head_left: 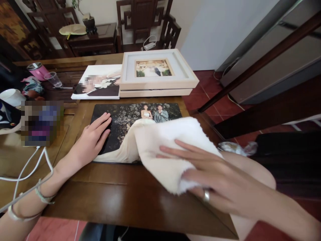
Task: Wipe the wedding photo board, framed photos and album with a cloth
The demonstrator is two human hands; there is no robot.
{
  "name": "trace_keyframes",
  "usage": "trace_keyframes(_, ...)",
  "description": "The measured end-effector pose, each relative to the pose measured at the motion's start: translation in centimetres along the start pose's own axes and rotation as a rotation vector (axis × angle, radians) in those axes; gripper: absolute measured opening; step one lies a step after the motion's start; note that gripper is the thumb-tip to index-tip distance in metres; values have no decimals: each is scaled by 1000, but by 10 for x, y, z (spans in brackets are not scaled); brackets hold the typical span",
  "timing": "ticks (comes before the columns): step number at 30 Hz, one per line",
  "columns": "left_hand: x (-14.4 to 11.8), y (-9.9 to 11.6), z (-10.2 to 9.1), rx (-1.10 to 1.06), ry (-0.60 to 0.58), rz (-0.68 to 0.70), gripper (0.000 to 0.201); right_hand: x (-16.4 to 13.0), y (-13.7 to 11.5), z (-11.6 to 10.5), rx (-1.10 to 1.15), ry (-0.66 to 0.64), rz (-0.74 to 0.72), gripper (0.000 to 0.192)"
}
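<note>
Two hands are at work on the wooden table [112, 194]. Her left hand [94, 139] lies flat, fingers released, on the near-left corner of the dark photo panel [120, 122]. Her right hand [208, 177] presses a cream cloth [165, 144] under spread fingers; just beyond the fingertips lies the panel, and farther off a framed picture [156, 72]

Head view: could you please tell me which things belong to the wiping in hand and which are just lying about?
In use: left hand, flat on dark photo print; right hand, on white cloth.
Lying about: framed picture, second print, pink cup, glass, white cable.
</note>
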State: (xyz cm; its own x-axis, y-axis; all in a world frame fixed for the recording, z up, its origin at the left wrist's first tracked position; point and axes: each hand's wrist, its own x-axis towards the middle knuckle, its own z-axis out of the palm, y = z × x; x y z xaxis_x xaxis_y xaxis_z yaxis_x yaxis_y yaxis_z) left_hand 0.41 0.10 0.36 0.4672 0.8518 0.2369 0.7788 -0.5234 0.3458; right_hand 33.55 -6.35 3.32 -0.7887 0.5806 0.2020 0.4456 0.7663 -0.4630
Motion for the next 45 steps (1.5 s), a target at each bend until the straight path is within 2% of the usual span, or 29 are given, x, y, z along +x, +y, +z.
trace_keyframes(3,0,-1,0,-8,5,4,46,19,31,-10,-34,26,48,20)
trace_keyframes(6,-1,-2,1,-11,7,4,46,32,61,-17,-101,67,171,26)
trace_keyframes(8,-1,-2,1,-10,5,-1,46,37,74,-17,-140,123,257,27)
trace_keyframes(10,-1,-1,1,-11,4,-3,47,38,78,-11,-159,195,274,25)
trace_keyframes(12,-1,0,1,-13,3,-7,47,33,70,-3,-164,257,228,19)
trace_keyframes(15,-1,1,1,-10,3,-16,47,18,42,9,-151,278,144,14)
trace_keyframes(19,-1,1,1,-8,6,-21,48,-10,-4,16,-79,175,28,16)
trace_keyframes(22,0,1,0,-11,-4,-31,48,-21,-22,12,-12,61,-24,17)
trace_keyframes(25,-1,2,0,-10,-7,-36,48,-14,-16,6,41,18,-21,16)
trace_keyframes(28,-1,2,0,-8,-3,-32,48,5,7,-1,47,21,36,17)
trace_keyframes(33,-1,0,0,-19,-5,-24,48,39,52,-9,-30,126,155,20)
trace_keyframes(36,-1,-1,1,-29,0,-19,48,50,62,-8,-107,190,243,20)
trace_keyframes(38,-1,-1,1,-31,1,-21,48,50,58,-3,-152,230,277,18)
trace_keyframes(41,-1,-1,1,-31,-1,-22,49,40,36,7,-185,274,248,16)
trace_keyframes(45,-1,0,1,-28,-1,-26,49,13,-5,17,-117,199,136,19)
